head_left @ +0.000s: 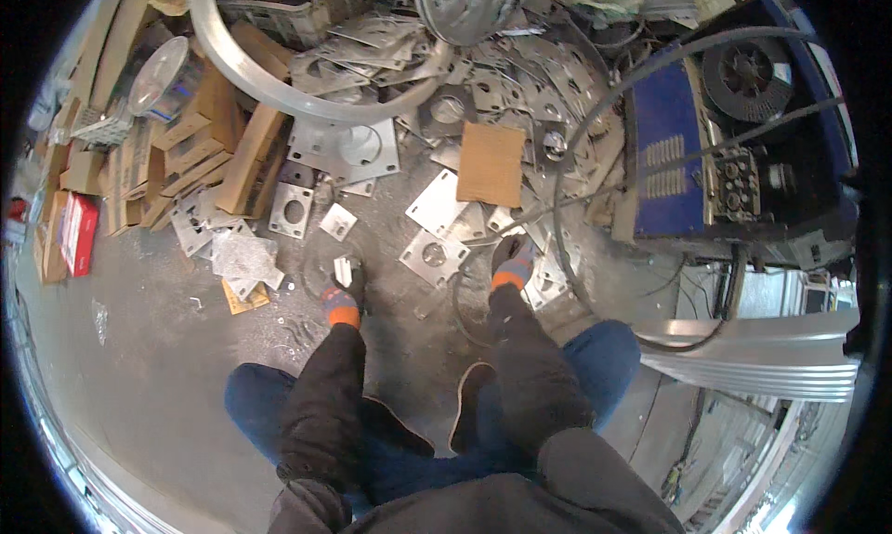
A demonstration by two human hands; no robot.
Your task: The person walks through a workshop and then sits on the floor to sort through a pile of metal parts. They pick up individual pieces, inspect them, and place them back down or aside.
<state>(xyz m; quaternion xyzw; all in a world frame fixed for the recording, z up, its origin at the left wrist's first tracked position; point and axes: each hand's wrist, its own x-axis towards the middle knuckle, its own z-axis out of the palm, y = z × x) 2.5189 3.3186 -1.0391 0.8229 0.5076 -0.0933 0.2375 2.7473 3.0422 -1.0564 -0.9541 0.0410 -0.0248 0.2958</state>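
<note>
Down on the floor, knees spread. The left hand (346,288), gloved with an orange cuff, is closed round a small pale metal piece (342,271), fingers pinched on it so it stands clear of the concrete floor (139,348). The piece sits just at twelve o'clock of the glove, its long axis running near upright in the picture, top end pointing toward twelve; what shape it truly has is too small to tell.

The right hand (514,260), same glove, reaches out at about three o'clock from the left, resting down among the square plates (434,254) with round holes. Whether its fingers are spread or gripping, I cannot tell. It looks like a bracing or sorting hold.

Beyond, at twelve, a heap of plates, a brown board (491,164) and a big ring (279,88). At two o'clock, the blue machine (664,162), cable looping out.
</note>
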